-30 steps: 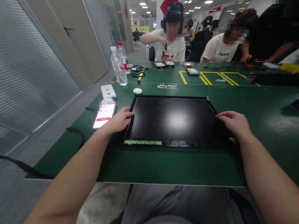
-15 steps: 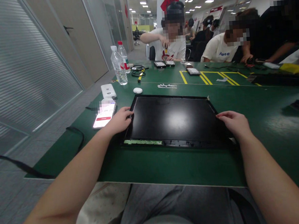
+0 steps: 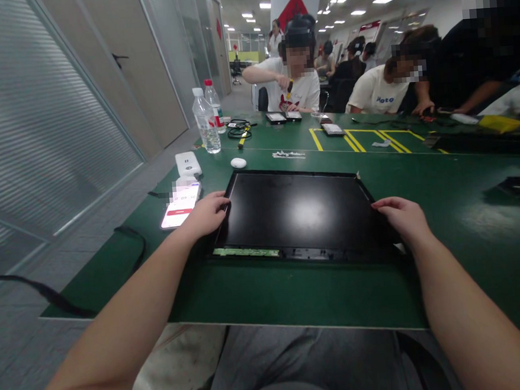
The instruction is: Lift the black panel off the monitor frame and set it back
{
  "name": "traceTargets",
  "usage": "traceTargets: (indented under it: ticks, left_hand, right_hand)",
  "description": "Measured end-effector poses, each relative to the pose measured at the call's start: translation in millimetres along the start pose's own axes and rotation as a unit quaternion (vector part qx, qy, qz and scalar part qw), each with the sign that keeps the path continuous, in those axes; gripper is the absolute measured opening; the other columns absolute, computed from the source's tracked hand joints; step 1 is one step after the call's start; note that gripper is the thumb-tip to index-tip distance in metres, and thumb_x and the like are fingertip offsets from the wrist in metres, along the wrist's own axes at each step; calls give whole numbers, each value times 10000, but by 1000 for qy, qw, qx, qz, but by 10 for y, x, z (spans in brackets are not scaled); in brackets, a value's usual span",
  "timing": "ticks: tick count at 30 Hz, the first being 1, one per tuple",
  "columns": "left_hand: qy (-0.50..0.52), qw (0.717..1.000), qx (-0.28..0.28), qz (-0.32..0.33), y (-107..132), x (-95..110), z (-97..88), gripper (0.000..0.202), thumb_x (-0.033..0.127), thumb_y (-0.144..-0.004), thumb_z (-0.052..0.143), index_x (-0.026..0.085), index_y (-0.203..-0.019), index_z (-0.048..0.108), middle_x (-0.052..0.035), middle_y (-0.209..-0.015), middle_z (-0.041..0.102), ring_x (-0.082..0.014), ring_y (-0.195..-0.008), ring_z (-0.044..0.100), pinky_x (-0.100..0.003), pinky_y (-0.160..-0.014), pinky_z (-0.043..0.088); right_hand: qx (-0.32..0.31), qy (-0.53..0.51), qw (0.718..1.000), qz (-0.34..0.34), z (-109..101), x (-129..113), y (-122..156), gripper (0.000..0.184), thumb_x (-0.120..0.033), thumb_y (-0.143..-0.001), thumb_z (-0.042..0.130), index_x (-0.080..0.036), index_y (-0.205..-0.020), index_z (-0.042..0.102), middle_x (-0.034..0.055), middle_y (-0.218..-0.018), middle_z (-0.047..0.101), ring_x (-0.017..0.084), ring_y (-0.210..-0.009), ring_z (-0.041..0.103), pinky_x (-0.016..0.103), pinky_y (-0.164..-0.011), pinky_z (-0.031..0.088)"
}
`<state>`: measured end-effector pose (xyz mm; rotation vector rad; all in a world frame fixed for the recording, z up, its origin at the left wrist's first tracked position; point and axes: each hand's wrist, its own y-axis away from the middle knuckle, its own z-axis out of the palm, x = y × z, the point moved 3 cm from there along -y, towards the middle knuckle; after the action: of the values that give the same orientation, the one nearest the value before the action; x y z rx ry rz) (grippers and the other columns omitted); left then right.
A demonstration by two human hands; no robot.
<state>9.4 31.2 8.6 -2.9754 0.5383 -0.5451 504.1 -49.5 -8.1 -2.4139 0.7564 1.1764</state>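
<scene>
left arm: stretched forward across near edge of tabletop | left hand: back upward, fingers bent inward | right arm: over same edge, angled inward | right hand: fingertips pinched together

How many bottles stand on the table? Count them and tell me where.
2: the white-capped bottle, beyond the screen at its far left, and the red-capped bottle, partly hidden just behind it. Others may be hidden.
</scene>
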Motion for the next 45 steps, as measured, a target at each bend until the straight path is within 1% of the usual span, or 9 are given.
traceTargets:
  ticks: [8,13,19,25,28,33,39,42,45]
  left_hand:
    - [-39,998,35,-22,40,10,-26,534,239,-851,494,71,-1333,648,-206,-1393,624,-323,-1275,602,-436,-1133,434]
    - [-43,999,16,-26,27,-45,13,483,291,-857,480,61,-1208,720,-226,-1361,640,-362,-1277,597,-461,-1139,422]
    - [10,999,30,-15,-4,-66,-4,432,274,-799,513,148,-1120,773,-164,-1288,703,-349,-1242,622,-460,-1123,443]
    - [135,988,48,-52,13,18,-75,366,239,-770,546,196,-1015,814,-95,-1263,739,-324,-1270,614,-426,-1142,418]
    - [259,954,92,-122,55,71,-140,301,245,-784,587,242,-967,826,-49,-1133,791,-325,-1186,665,-430,-1075,476]
    - [427,852,160,-257,127,103,-166,221,241,-769,723,235,-967,820,-55,-1064,806,-298,-1081,713,-373,-915,563]
    - [595,740,96,-298,91,108,-31,393,200,-786,743,176,-1178,735,-56,-829,794,-199,-639,731,-286,-591,572]
    - [639,708,66,-293,66,112,11,488,206,-800,753,157,-1279,673,-63,-821,785,-182,-583,719,-271,-564,570]
    - [633,711,62,-301,70,122,11,702,186,-789,774,182,-1449,534,-51,-823,782,-169,-525,695,-266,-526,560]
  right_hand:
    - [30,-10,999,-13,-53,-38,26,215,-320,-660,623,-235,-814,746,52,-844,759,227,-765,640,360,-727,492]
    - [11,53,998,10,-46,85,-71,236,-304,-658,632,-227,-851,744,56,-862,744,239,-792,650,365,-725,481]
    - [-15,71,997,2,-4,90,-81,246,-302,-665,651,-226,-876,752,65,-887,748,248,-825,674,376,-766,492]
    - [-5,85,996,7,-1,143,-113,220,-326,-680,646,-240,-848,761,74,-845,744,263,-796,670,394,-746,498]
    - [-4,90,996,-3,6,177,-141,238,-331,-682,645,-236,-865,763,73,-860,749,263,-794,670,395,-728,496]
    - [-6,84,996,5,8,187,-144,228,-321,-663,656,-244,-850,763,78,-859,757,271,-779,676,402,-700,495]
    - [-4,81,997,2,12,213,-168,227,-336,-651,658,-248,-838,753,79,-845,757,277,-777,680,405,-691,499]
    - [-9,85,996,7,13,204,-162,219,-333,-662,657,-250,-843,748,85,-868,753,278,-785,678,410,-704,505]
    - [-8,97,995,12,6,170,-140,220,-326,-665,658,-245,-849,746,87,-879,748,275,-791,673,411,-724,505]
